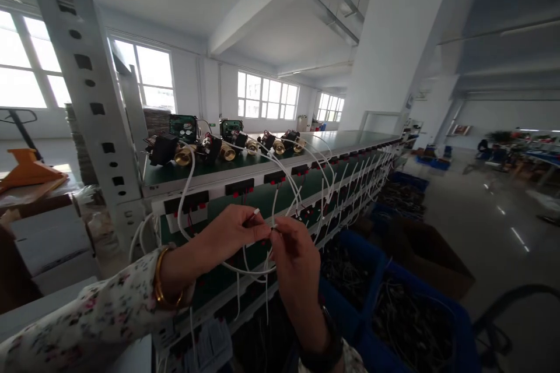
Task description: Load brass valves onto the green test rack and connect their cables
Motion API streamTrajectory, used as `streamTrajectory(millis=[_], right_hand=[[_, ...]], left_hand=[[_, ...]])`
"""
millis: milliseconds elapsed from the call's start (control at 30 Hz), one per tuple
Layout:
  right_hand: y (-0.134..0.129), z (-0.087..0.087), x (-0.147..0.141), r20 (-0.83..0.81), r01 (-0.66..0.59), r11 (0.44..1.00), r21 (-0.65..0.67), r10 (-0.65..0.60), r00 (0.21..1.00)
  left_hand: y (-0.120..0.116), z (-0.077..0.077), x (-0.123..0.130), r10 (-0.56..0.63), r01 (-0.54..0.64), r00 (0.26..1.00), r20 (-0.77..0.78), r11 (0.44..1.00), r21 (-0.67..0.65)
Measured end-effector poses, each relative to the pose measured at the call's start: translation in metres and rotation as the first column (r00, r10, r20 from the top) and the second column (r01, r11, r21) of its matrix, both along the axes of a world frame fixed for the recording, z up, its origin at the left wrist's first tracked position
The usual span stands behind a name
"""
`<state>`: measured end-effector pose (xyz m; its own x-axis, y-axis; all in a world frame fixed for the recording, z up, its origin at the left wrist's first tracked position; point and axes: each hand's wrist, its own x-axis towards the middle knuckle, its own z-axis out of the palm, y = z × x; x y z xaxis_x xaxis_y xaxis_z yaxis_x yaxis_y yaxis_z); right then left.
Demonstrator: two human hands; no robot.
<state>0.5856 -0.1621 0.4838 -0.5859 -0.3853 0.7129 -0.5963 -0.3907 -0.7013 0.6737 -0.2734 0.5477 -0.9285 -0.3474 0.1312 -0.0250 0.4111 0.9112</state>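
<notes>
My left hand (231, 228) is closed in a pinch on a thin wire lead whose small white connector (256, 211) sticks up past the fingers. Fingertip to fingertip with it, my right hand (297, 253) is also closed, on what looks like the end of a white cable (249, 272). The exact joint between the fingers is hidden. Behind the hands, brass valves with black actuators (184, 155) lie in a row on the green shelf top (324, 148), white cables hanging from them.
Black terminal blocks with red parts (240, 187) line the shelf edge. Blue bins (350, 245) full of parts and a brown carton (420, 250) stand on the floor at right. A perforated metal upright (94, 93) rises at left, near an orange pallet truck (30, 169).
</notes>
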Motion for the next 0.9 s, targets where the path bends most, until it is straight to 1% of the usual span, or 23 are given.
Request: streamTrajectory(millis=[33,67,133,167,233,300,333,367,400,433,467,500,533,567,600,633,700,800,833,900], right_hand=[[0.0,-0.001,0.0,-0.14,0.088,0.996,-0.019,-0.09,0.986],[0.001,-0.002,-0.001,-0.271,0.147,0.988,-0.041,-0.153,0.951],[0.003,-0.003,-0.003,-0.449,0.201,0.977,-0.073,-0.212,0.868],[0.005,-0.002,-0.004,-0.496,0.216,0.973,-0.081,-0.228,0.838],[0.008,0.0,-0.005,-0.546,0.237,0.969,-0.075,-0.239,0.803],[0.011,0.003,-0.003,-0.542,0.257,0.965,-0.044,-0.239,0.805],[0.012,0.005,-0.001,-0.51,0.268,0.963,-0.021,-0.241,0.826],[0.012,0.007,0.0,-0.448,0.278,0.961,0.007,-0.245,0.86],[0.013,0.008,0.0,-0.35,0.27,0.962,0.036,-0.241,0.905],[0.014,0.009,0.0,-0.213,0.235,0.97,0.056,-0.218,0.952],[0.015,0.01,-0.001,-0.051,0.173,0.983,0.056,-0.171,0.984],[0.015,0.01,-0.002,0.113,0.096,0.995,0.035,-0.099,0.989],[0.016,0.01,-0.003,0.253,0.017,1.0,-0.008,-0.015,0.967],[0.017,0.01,-0.004,0.35,-0.048,0.997,-0.059,0.065,0.934],[0.017,0.009,-0.005,0.404,-0.089,0.991,-0.102,0.123,0.906],[0.016,0.009,-0.005,0.423,-0.108,0.986,-0.128,0.153,0.893],[0.014,0.007,-0.005,0.403,-0.107,0.985,-0.135,0.153,0.902],[0.011,0.006,-0.004,0.379,-0.119,0.985,-0.122,0.157,0.912],[0.01,0.006,-0.004,0.393,-0.148,0.982,-0.12,0.184,0.901],[0.009,0.007,-0.004,0.45,-0.227,0.965,-0.131,0.263,0.854]], left_hand=[[-0.001,0.001,0.001,-0.048,0.045,0.998,0.026,0.994,0.103],[-0.003,0.002,0.003,-0.101,0.088,0.994,0.048,0.974,0.208],[-0.007,0.004,0.004,-0.195,0.151,0.978,0.079,0.912,0.38],[-0.009,0.004,0.005,-0.242,0.182,0.966,0.085,0.881,0.437],[-0.012,0.003,0.005,-0.331,0.247,0.94,0.084,0.828,0.504],[-0.014,0.002,0.004,-0.392,0.306,0.918,0.063,0.8,0.517],[-0.013,0.0,0.004,-0.4,0.329,0.915,0.043,0.806,0.493],[-0.011,-0.001,0.004,-0.387,0.341,0.922,0.011,0.826,0.449],[-0.009,-0.002,0.004,-0.357,0.342,0.933,-0.034,0.855,0.389],[-0.007,-0.004,0.005,-0.319,0.331,0.943,-0.09,0.887,0.324],[-0.005,-0.005,0.006,-0.273,0.306,0.95,-0.153,0.915,0.264],[-0.004,-0.007,0.006,-0.226,0.272,0.951,-0.212,0.937,0.219],[-0.003,-0.008,0.007,-0.186,0.238,0.949,-0.255,0.953,0.189],[-0.003,-0.01,0.007,-0.162,0.213,0.948,-0.274,0.962,0.169],[-0.003,-0.011,0.007,-0.153,0.202,0.948,-0.279,0.967,0.157],[-0.004,-0.013,0.007,-0.157,0.204,0.95,-0.272,0.966,0.156],[-0.005,-0.016,0.005,-0.195,0.243,0.949,-0.246,0.953,0.18],[-0.008,-0.02,0.003,-0.238,0.295,0.944,-0.227,0.918,0.266],[-0.009,-0.021,0.002,-0.24,0.3,0.944,-0.226,0.908,0.293],[-0.011,-0.024,0.0,-0.211,0.283,0.949,-0.234,0.896,0.342]])
